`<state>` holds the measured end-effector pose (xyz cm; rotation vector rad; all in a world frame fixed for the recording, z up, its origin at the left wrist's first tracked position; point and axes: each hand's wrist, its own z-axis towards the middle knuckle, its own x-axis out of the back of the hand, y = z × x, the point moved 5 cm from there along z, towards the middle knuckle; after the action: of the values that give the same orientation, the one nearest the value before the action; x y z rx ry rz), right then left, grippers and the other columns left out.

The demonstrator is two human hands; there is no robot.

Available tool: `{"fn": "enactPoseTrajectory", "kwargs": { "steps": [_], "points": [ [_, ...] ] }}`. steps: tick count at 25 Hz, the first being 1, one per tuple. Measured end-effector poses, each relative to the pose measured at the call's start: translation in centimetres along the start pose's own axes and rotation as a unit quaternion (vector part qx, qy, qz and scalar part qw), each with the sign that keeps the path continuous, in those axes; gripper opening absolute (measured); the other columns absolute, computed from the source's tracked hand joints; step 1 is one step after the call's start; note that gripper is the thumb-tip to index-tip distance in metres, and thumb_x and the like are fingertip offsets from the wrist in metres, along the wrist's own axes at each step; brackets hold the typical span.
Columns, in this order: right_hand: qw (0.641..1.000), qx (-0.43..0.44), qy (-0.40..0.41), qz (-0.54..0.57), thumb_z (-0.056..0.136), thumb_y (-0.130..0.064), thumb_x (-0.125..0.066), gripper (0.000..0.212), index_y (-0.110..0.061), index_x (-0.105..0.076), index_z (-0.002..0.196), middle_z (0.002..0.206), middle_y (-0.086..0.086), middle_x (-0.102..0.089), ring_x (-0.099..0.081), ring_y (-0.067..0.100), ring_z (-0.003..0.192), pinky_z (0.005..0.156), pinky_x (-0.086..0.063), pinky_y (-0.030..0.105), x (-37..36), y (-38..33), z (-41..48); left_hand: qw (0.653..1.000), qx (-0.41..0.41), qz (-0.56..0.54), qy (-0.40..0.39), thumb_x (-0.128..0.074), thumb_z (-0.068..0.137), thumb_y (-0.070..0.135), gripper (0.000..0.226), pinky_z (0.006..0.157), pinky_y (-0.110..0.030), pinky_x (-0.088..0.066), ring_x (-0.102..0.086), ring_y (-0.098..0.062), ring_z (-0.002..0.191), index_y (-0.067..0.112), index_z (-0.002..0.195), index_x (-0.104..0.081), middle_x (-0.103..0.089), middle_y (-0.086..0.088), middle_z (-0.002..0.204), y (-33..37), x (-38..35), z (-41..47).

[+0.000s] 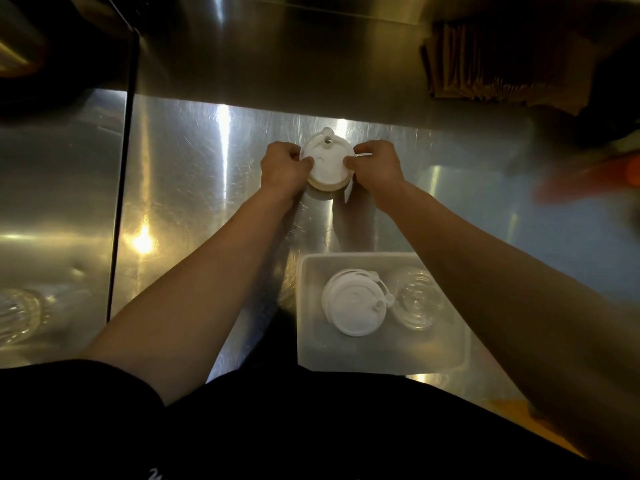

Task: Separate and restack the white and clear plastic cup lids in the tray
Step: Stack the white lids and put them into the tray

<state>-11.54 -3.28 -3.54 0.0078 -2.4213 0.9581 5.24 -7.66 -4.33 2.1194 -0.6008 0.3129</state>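
Your left hand (pixel 282 168) and right hand (pixel 375 166) both grip a stack of white lids (pixel 327 161) out on the steel counter (pixel 194 188), one hand on each side, thumbs pressed on the top lid. The fingers curl around the far and under sides of the stack, so you cannot see how many lids they enclose. The lowest layer looks slightly tan; whether it is a lid or something else cannot be told. A small white strip hangs at the right lower edge of the stack, unclear what it is.

The tray (pixel 308 341) sits nearer to you, partly crossed by your right forearm. Inside it, a second pile of white lids (pixel 353 306) lies on the left, and clear lids (pixel 417 299) lie just beside them on the right, touching or nearly so. The clear ones are hard to count.

At the left edge, a ribbed clear object (pixel 17 317) is cut off. Top right, brown paper items (pixel 485 64) sit in shadow. An orange blur (pixel 595 178) at the right cannot be identified.
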Motion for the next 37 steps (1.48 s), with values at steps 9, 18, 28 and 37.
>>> {"fn": "enactPoseTrajectory", "kwargs": {
  "steps": [9,18,28,37],
  "points": [
    [0.999,0.038,0.018,0.028,0.085,-0.011,-0.069,0.036,-0.005,-0.062,0.120,0.120,0.016,-0.066,-0.066,0.030,0.107,0.088,-0.060,0.042,1.7,0.2,-3.2,0.999,-0.029,-0.030,-0.004,-0.070,0.085,0.021,0.036,0.094,-0.039,-0.055,-0.064,-0.021,0.106,0.012,0.119,-0.062,-0.066,-0.004,0.117,0.4,0.8,-3.0],
    [0.990,0.128,0.032,0.054,0.089,-0.013,-0.064,0.026,-0.005,-0.068,0.114,0.114,0.011,-0.069,-0.065,0.027,0.107,0.097,-0.055,0.045,4.5,-0.1,-8.0,0.993,-0.101,-0.066,-0.004,-0.068,0.087,0.020,0.032,0.095,-0.038,-0.054,-0.064,-0.021,0.104,0.010,0.117,-0.064,-0.066,-0.006,0.115,2.9,2.3,-8.6],
    [0.978,0.167,0.041,0.117,0.088,-0.013,-0.067,0.016,-0.013,-0.068,0.104,0.094,-0.002,-0.066,-0.066,0.021,0.098,0.094,-0.056,0.041,6.4,1.6,-14.0,0.985,-0.123,-0.118,0.019,-0.068,0.086,0.020,0.030,0.094,-0.041,-0.055,-0.066,-0.019,0.102,0.010,0.114,-0.068,-0.070,-0.005,0.110,1.0,2.6,-15.2],
    [0.976,0.167,0.044,0.133,0.087,-0.019,-0.069,0.034,-0.013,-0.064,0.120,0.104,0.000,-0.066,-0.066,0.018,0.100,0.092,-0.057,0.037,7.2,5.8,-18.8,0.983,-0.145,-0.115,0.014,-0.067,0.085,0.020,0.029,0.092,-0.039,-0.056,-0.066,-0.014,0.101,0.013,0.114,-0.069,-0.071,-0.001,0.109,-1.6,1.8,-19.4]
  ]
}}
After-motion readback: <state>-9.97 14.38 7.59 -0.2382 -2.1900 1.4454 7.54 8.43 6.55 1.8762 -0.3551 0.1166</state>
